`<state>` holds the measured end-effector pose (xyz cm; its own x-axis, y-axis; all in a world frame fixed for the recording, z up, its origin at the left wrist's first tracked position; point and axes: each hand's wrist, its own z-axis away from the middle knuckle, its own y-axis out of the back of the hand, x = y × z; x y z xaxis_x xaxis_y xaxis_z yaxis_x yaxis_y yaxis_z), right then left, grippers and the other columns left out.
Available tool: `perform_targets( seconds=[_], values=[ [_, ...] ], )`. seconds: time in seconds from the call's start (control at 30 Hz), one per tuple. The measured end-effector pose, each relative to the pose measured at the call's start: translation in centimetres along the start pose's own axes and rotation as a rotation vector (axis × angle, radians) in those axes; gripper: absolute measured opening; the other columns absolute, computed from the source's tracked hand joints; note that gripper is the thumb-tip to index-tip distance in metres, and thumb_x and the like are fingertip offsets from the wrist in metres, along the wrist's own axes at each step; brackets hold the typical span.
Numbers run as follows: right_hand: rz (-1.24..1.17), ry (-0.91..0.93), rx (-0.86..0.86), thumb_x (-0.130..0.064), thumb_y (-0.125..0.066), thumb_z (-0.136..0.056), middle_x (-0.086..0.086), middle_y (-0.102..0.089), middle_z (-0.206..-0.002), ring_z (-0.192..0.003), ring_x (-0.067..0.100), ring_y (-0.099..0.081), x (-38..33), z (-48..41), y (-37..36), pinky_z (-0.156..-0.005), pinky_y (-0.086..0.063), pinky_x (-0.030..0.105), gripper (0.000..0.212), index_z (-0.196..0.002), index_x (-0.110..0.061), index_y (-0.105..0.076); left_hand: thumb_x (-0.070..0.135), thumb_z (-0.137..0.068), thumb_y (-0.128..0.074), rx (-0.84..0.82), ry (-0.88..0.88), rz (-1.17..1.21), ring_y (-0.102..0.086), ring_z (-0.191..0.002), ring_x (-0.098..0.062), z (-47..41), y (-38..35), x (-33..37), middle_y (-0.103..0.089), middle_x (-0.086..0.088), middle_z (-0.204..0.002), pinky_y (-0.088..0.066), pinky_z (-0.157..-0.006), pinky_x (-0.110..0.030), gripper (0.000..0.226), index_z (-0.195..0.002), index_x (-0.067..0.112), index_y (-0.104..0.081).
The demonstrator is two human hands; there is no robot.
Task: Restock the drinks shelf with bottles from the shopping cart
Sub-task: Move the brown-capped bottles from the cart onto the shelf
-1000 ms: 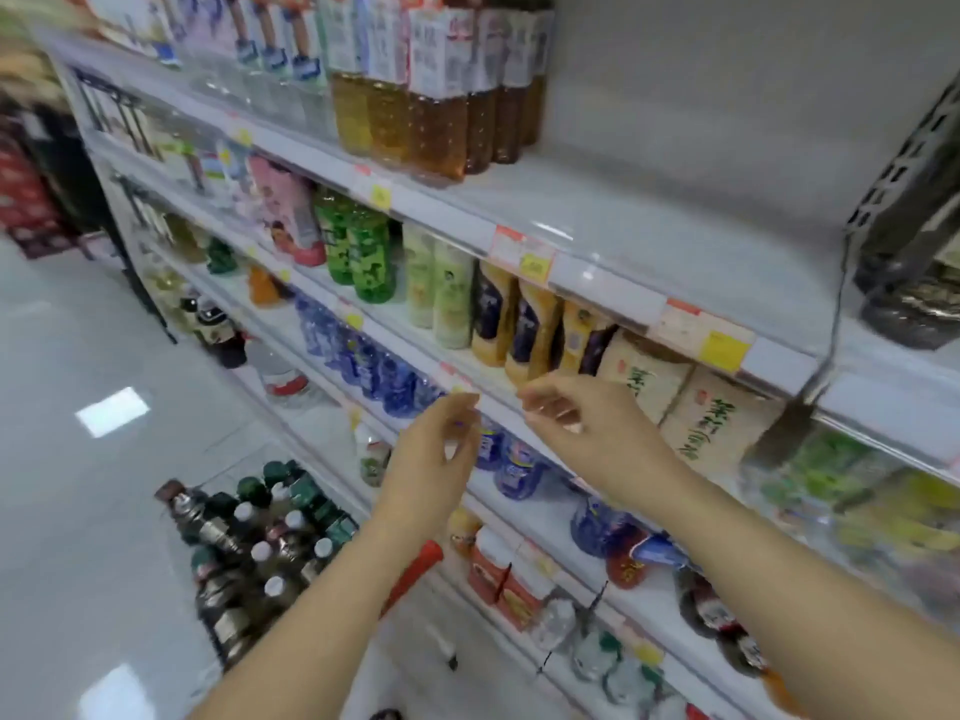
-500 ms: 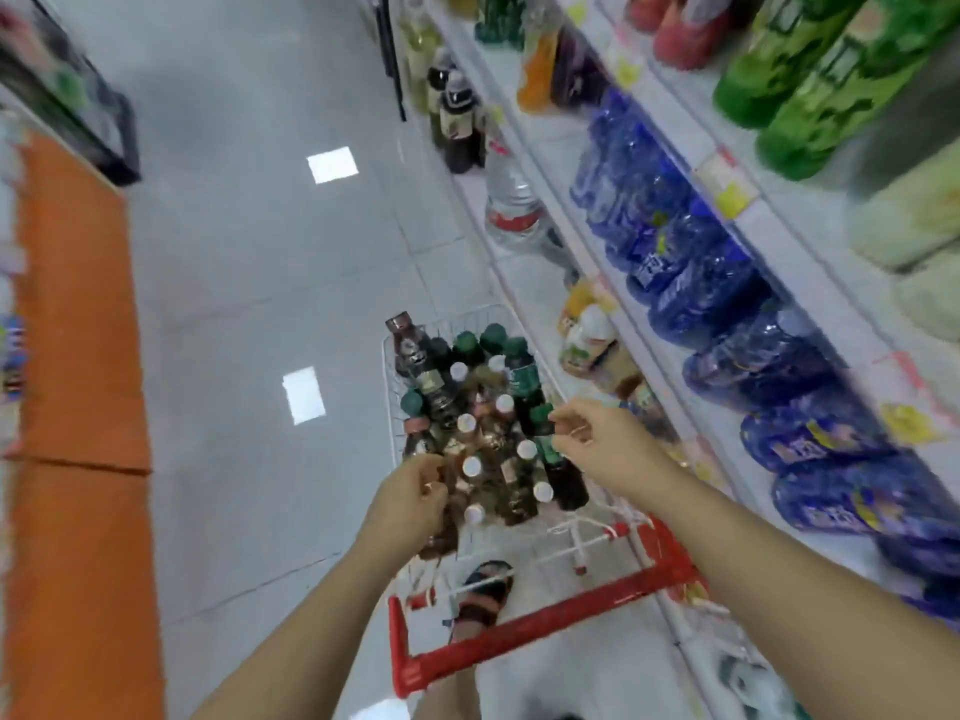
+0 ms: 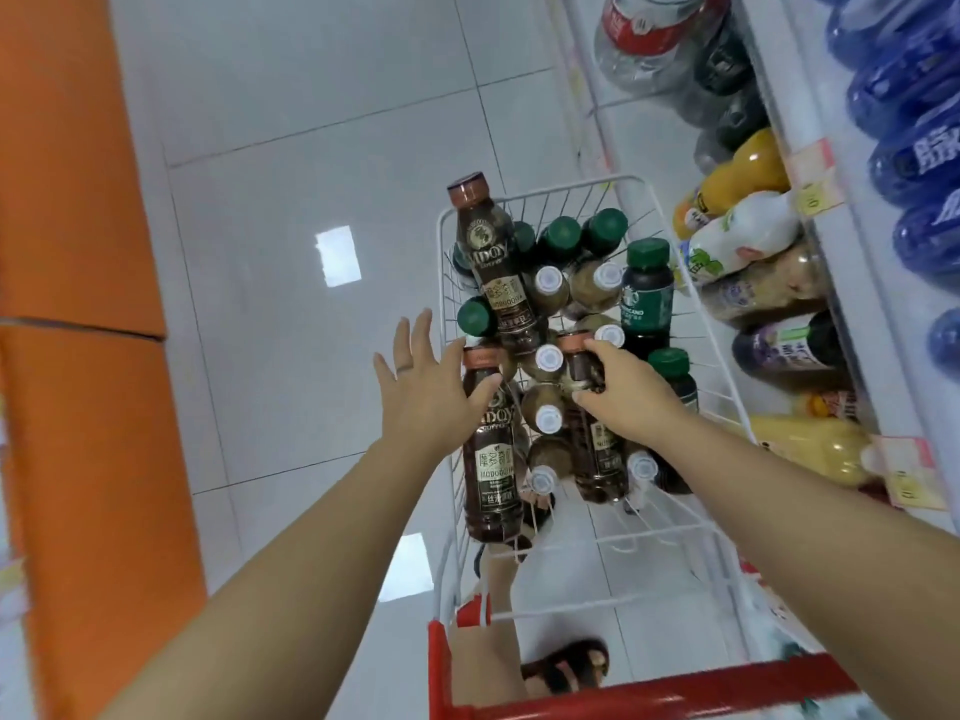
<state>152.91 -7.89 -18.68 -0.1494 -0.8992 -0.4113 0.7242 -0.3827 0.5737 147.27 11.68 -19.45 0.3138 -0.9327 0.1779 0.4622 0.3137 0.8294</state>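
A white wire shopping cart point(image 3: 675, 522) with a red handle stands below me, holding several bottles: brown coffee bottles, green-capped ones and white-capped ones. My left hand point(image 3: 426, 387) reaches in with fingers spread, its thumb against the neck of a brown coffee bottle point(image 3: 488, 459) at the cart's left side. My right hand point(image 3: 621, 387) grips the top of another brown coffee bottle point(image 3: 597, 454) in the middle. A third brown coffee bottle point(image 3: 493, 267) leans at the far left of the cart. The drinks shelf point(image 3: 800, 163) runs along the right.
Blue bottles point(image 3: 914, 148) fill the upper right shelf. Lower down lie orange, white and dark juice bottles point(image 3: 748, 241) and a large water jug point(image 3: 654, 39). An orange fixture point(image 3: 78, 356) flanks the white tiled aisle on the left. My sandalled foot point(image 3: 566, 667) shows under the cart.
My view dropped from the shelves to the cart. Both hands came down from the shelf edge into the cart; the right now grips a bottle top and the left has spread open.
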Motion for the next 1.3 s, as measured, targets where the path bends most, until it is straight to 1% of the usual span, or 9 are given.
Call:
perform_targets(
  seconds=[0.17,0.3,0.37,0.43,0.57,0.7,0.93,1.1,1.3],
  values=[
    [0.11,-0.082,-0.049,-0.03,-0.061,-0.086,0.014,-0.06,-0.118,-0.099,0.033,-0.059,0.6,-2.1,-1.2,-0.082,-0.051,0.042,0.09,-0.148,-0.024,0.004,0.064,-0.081,-0.049,0.01,0.081,0.134,0.013,-0.144,-0.026,-1.7,-0.7,1.0,0.0,-0.006,-0.158,0.001,-0.112,-0.059,0.058,-0.119,0.021,-0.055],
    [0.186,-0.111,0.015,-0.035,-0.068,-0.081,0.016,-0.052,-0.128,-0.103,0.035,-0.057,0.9,-3.1,-2.3,-0.079,-0.05,0.039,0.107,-0.145,-0.029,0.018,0.055,-0.075,-0.064,0.132,0.066,0.317,0.009,-0.144,-0.021,-0.4,-1.0,1.5,-0.013,-0.006,-0.154,0.008,-0.114,-0.052,0.042,-0.103,0.024,-0.059],
    [0.172,-0.116,0.058,-0.036,-0.071,-0.078,0.016,-0.046,-0.131,-0.105,0.035,-0.056,1.2,-2.9,-2.5,-0.077,-0.048,0.038,0.108,-0.145,-0.032,0.014,0.049,-0.074,-0.067,0.228,0.066,0.432,0.004,-0.144,-0.02,1.3,-0.8,1.4,-0.017,-0.003,-0.152,0.006,-0.116,-0.046,0.037,-0.102,0.026,-0.057],
    [0.125,-0.102,0.109,-0.038,-0.073,-0.075,0.015,-0.044,-0.128,-0.103,0.036,-0.055,1.4,-2.0,-2.5,-0.076,-0.046,0.037,0.107,-0.146,-0.033,0.007,0.045,-0.075,-0.07,0.27,0.077,0.568,-0.015,-0.142,-0.02,3.4,-0.2,1.2,-0.028,0.001,-0.146,-0.014,-0.116,-0.038,0.04,-0.106,0.026,-0.054],
    [0.106,-0.043,0.228,-0.039,-0.075,-0.07,0.01,-0.045,-0.119,-0.104,0.032,-0.054,1.8,0.4,-2.5,-0.074,-0.043,0.033,0.083,-0.136,-0.017,-0.031,0.032,-0.076,-0.074,0.167,0.126,0.909,-0.06,-0.098,0.0,6.4,1.3,1.7,-0.06,0.019,-0.102,-0.046,-0.08,-0.009,0.043,-0.109,0.03,-0.046],
    [0.028,0.014,0.203,-0.035,-0.078,-0.069,0.006,-0.044,-0.117,-0.101,0.027,-0.054,2.0,3.5,-1.5,-0.077,-0.041,0.028,0.057,-0.113,-0.012,-0.05,0.026,-0.073,-0.078,0.162,0.117,0.962,-0.063,-0.09,-0.002,7.4,2.3,2.4,-0.063,0.017,-0.095,-0.052,-0.079,-0.02,0.041,-0.099,0.036,-0.048],
    [-0.307,0.054,0.369,-0.03,-0.082,-0.066,0.004,-0.049,-0.101,-0.097,0.019,-0.048,2.5,13.7,4.7,-0.077,-0.033,0.025,0.051,-0.107,-0.016,-0.055,0.026,-0.071,-0.08,0.266,-0.153,0.926,-0.063,-0.086,-0.003,12.2,8.0,7.4,-0.062,0.019,-0.092,-0.052,-0.078,-0.023,0.042,-0.095,0.036,-0.048],
    [-0.43,0.137,0.608,-0.022,-0.081,-0.067,0.004,-0.05,-0.106,-0.094,0.014,-0.048,2.6,25.0,10.0,-0.08,-0.034,0.023,0.046,-0.099,-0.029,-0.049,0.017,-0.07,-0.081,0.317,-0.38,1.072,-0.065,-0.088,-0.005,18.6,13.8,13.4,-0.066,0.01,-0.097,-0.05,-0.079,-0.018,0.043,-0.096,0.034,-0.05],
    [-0.496,0.212,0.914,-0.028,-0.083,-0.064,0.006,-0.055,-0.117,-0.103,0.02,-0.054,4.3,40.5,13.9,-0.088,-0.044,0.033,0.05,-0.094,-0.044,-0.046,0.021,-0.073,-0.079,0.352,-0.743,1.096,-0.059,-0.099,-0.001,30.2,18.8,21.1,-0.062,0.019,-0.103,-0.045,-0.091,-0.022,0.044,-0.095,0.042,-0.047]
  ],
)
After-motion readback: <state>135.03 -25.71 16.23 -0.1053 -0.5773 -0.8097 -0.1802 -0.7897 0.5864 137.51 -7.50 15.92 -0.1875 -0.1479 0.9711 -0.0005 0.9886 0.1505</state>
